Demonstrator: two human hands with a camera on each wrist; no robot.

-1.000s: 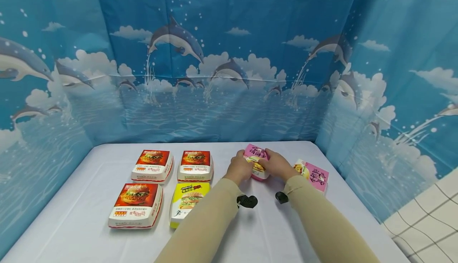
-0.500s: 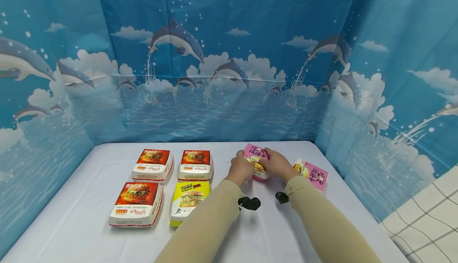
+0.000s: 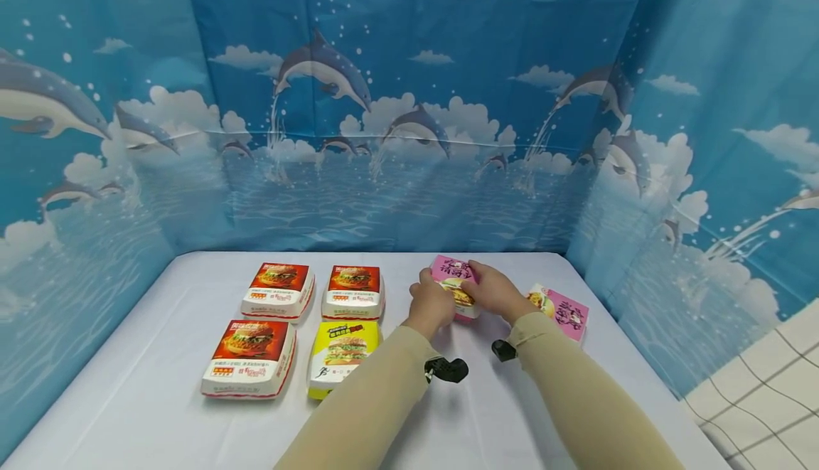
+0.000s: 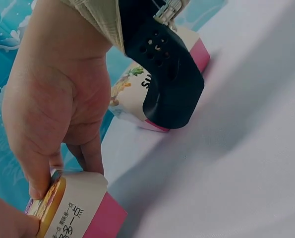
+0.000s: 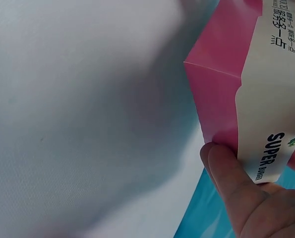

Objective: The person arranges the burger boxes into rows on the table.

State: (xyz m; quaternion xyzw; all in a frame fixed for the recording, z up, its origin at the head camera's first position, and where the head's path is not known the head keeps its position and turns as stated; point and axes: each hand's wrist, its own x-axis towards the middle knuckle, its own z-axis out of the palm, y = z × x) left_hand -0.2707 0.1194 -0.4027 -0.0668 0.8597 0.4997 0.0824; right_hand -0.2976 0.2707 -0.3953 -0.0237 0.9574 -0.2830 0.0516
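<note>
Both hands hold a pink-and-white burger box (image 3: 453,286) with a burger picture and dark lettering on its lid, at the back right of the table. My left hand (image 3: 432,305) grips its left side; my right hand (image 3: 499,292) grips its right side, thumb over the lid. In the right wrist view, fingers (image 5: 231,173) press the pink lower part of the box (image 5: 266,94), beside the "SUPER BURGER" print. From the left wrist, the right hand (image 4: 58,89) reaches down onto the box (image 4: 83,203), and only a bit of the left hand (image 4: 8,215) shows at the corner.
A second pink burger box (image 3: 563,313) lies angled at the right. Three red-and-white burger boxes, at back left (image 3: 278,291), back middle (image 3: 353,292) and front left (image 3: 249,358), stand with a yellow one (image 3: 343,356) on the white tablecloth (image 3: 153,413). A dolphin-print curtain (image 3: 397,193) encloses the table.
The held pink box has shifted slightly left with both hands still on it. The head view has turned a little, so the other boxes appear slightly further right.
</note>
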